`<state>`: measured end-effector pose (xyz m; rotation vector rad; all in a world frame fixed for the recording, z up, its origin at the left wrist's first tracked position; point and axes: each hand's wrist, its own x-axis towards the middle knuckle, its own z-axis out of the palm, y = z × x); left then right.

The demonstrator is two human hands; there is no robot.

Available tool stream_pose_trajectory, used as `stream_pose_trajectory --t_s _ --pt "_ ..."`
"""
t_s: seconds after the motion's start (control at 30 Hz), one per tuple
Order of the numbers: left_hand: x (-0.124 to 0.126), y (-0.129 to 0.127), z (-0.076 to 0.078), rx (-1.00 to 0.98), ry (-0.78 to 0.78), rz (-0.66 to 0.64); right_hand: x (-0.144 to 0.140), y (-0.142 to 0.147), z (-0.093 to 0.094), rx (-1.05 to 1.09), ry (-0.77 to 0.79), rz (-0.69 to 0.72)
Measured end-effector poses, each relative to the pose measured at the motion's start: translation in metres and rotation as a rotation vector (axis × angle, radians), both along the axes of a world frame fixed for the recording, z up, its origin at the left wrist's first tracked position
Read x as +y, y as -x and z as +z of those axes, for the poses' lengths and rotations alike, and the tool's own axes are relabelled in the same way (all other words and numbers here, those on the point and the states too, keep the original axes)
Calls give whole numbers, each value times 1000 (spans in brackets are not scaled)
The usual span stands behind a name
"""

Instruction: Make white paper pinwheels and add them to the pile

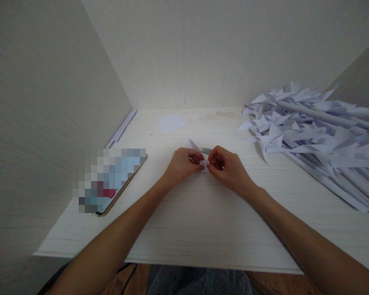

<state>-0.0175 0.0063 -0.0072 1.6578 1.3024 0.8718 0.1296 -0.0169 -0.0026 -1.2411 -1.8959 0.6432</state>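
Observation:
Over the middle of the table, my left hand [185, 163] and my right hand [226, 167] meet at a small piece of folded white paper [204, 163]. Fingertips of both hands pinch it from either side. One pointed white flap sticks up behind my left fingers. The fingers cover much of the paper, so its full shape is hidden. Just behind it on the table lies a slim grey metal tool [206, 150], partly covered by my right hand; its kind cannot be made out.
A large pile of white paper pinwheels [273, 133] and rolled paper sticks [335, 180] fills the right side. At left lies a phone [123, 184] with a blurred screen. White paper rolls [122, 129] rest along the left wall, and a flat paper sheet [172, 122] lies toward the back.

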Motion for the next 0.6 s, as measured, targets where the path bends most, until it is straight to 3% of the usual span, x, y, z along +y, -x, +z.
stream_pose_trajectory --t_s 0.33,0.6 --pt "-1 0 0 -31 -33 29 3 -2 -5 82 64 -33" --pt "-1 -2 1 -87 125 86 1 -1 -3 27 7 -31"
